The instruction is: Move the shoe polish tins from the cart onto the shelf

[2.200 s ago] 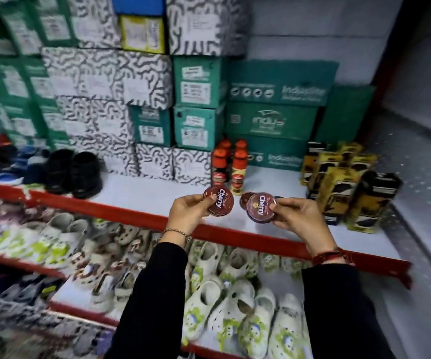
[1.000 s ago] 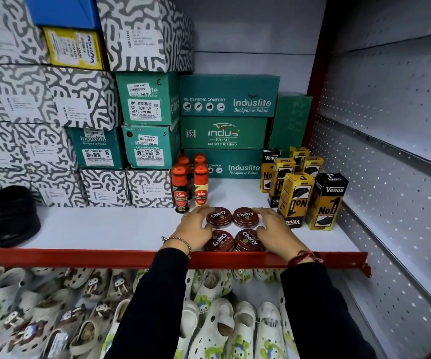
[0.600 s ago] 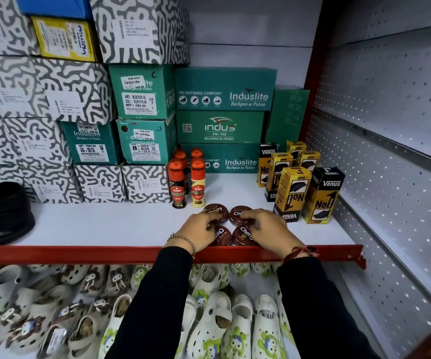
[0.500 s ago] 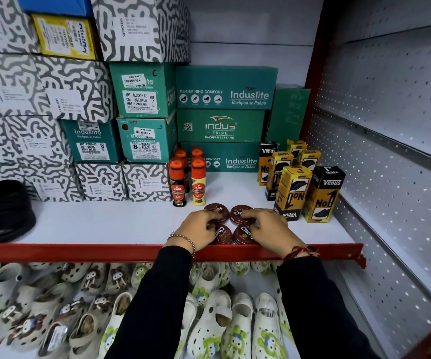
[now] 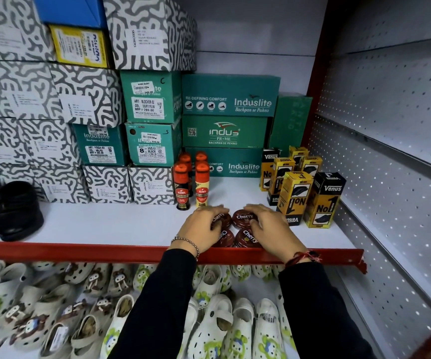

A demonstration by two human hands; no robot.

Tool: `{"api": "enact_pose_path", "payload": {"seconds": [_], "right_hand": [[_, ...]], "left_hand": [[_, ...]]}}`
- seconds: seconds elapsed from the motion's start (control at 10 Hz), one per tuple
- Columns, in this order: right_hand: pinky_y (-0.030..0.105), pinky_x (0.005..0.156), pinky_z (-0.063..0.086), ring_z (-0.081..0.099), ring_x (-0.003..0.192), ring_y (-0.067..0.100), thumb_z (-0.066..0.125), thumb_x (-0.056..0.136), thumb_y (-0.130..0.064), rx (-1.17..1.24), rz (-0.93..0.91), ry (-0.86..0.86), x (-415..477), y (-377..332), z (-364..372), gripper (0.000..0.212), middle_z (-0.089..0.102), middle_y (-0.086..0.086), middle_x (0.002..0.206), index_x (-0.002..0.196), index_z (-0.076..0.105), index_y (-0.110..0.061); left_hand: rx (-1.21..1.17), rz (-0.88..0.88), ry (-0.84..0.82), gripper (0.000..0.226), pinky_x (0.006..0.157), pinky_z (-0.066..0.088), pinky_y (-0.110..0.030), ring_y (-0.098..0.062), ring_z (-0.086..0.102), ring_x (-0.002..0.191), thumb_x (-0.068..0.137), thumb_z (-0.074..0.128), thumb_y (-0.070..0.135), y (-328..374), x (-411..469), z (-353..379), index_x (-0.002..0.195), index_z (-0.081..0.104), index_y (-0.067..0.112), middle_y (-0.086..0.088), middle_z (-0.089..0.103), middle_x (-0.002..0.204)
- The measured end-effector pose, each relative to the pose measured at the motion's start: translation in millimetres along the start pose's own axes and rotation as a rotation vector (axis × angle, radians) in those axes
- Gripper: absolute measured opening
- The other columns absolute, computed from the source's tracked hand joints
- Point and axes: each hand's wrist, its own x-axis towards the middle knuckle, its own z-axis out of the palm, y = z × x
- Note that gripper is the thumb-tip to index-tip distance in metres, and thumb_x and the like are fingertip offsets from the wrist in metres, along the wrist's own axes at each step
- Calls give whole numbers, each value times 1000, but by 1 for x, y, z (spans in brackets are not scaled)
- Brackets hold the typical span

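Several round maroon Cherry shoe polish tins lie flat in a tight square block near the front edge of the white shelf. The back right tin and front right tin show their lids. My left hand lies palm down over the left pair, hiding most of the back left tin. My right hand rests with spread fingers on the right side of the block. Neither hand grips a tin. The cart is out of view.
Orange-capped Kiwi bottles stand just behind the tins, and yellow-black Venus boxes to their right. Stacked shoe boxes fill the back. Black shoes sit at far left. White clogs fill the lower shelf. A perforated panel closes the right side.
Two seconds ago each hand held a tin above the shelf. Both tins now lie in the block, and my hands have flattened over it with little movement in the last half second.
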Motion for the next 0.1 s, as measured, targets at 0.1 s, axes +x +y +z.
{"api": "enact_pose_path", "payload": {"seconds": [0.1], "right_hand": [[44, 122, 24, 38, 145, 17, 46, 98, -23, 15, -51, 114, 3, -3, -12, 49, 42, -2, 156, 147, 45, -21]], "left_hand": [[114, 48, 97, 50, 125, 20, -46, -18, 30, 150, 94, 48, 18, 6, 6, -7, 143, 51, 30, 7, 39, 158]]}}
